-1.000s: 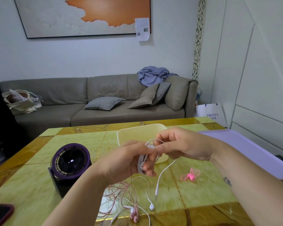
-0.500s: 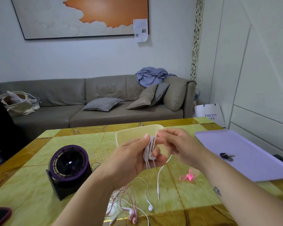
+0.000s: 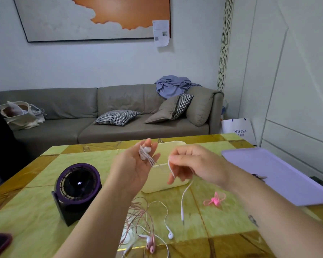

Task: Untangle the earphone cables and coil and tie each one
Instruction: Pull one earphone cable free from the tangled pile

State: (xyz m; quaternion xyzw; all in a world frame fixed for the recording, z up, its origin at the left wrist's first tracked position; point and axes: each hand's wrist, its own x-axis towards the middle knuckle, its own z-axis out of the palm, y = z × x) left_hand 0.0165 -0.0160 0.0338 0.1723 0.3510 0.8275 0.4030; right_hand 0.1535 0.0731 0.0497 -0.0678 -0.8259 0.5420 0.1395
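L hand (image 3: 132,166): raised over table (image 3: 35,211), palm toward camera. Thumb and fingers clamped on coiled part of white cable (image 3: 147,157), w/ two white buds at top of coil.

R hand (image 3: 198,162): just right of L hand, not touching it. Thumb and forefinger pinch the same cable's loose tail; other fingers curled. Tail hangs from the pinch down to the plug. Plug contact w/ table: cannot tell.

Box (image 3: 162,181), cream: on table behind both hands.

Pink cable (image 3: 138,215): loose tangle on table below L forearm, buds near front edge, mixed w/ second white cable (image 3: 170,235).

Pink tie (image 3: 214,200): on table below R wrist.

Fan (image 3: 76,185): left. Purple tray (image 3: 287,174): right, w/ small dark item on it, not identifiable.
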